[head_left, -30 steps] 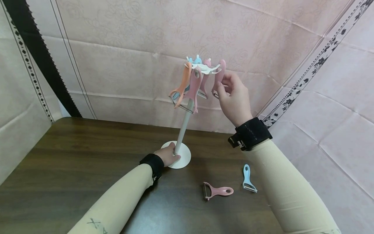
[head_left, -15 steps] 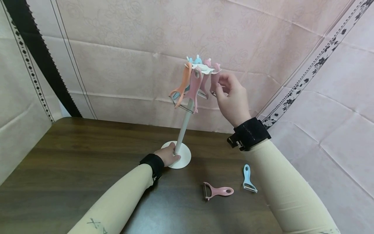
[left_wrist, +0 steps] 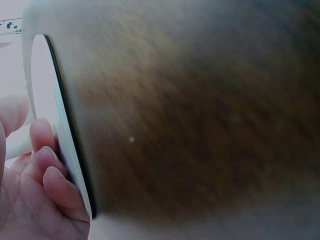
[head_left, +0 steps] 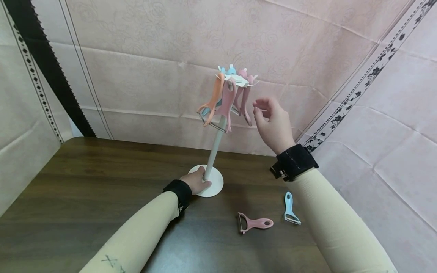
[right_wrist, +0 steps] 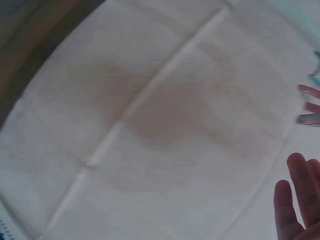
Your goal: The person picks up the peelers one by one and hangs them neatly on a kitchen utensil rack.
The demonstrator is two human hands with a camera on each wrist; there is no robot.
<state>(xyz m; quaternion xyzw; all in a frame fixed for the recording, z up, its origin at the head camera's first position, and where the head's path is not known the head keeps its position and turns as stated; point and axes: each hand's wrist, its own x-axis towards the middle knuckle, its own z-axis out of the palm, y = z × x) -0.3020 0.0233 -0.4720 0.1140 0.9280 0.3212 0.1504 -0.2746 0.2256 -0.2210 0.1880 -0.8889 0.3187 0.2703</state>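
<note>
A white stand with a round base rises from the brown table. Several peelers, pink, orange and blue, hang from its top hooks. My left hand grips the pole at the base; its fingers lie against the base edge. My right hand hovers just right of the hanging peelers, fingers loosely curled, holding nothing. A pink peeler and a blue peeler lie on the table near my right forearm.
Pink floral cloth covers the wall behind the table and drapes down on the right. A dark strip runs down the wall at left. The table's left and front parts are bare wood.
My right hand has let go of the pink peeler it held at the stand's top and drawn back down and right. That peeler now hangs from a hook. The left hand stayed put.
</note>
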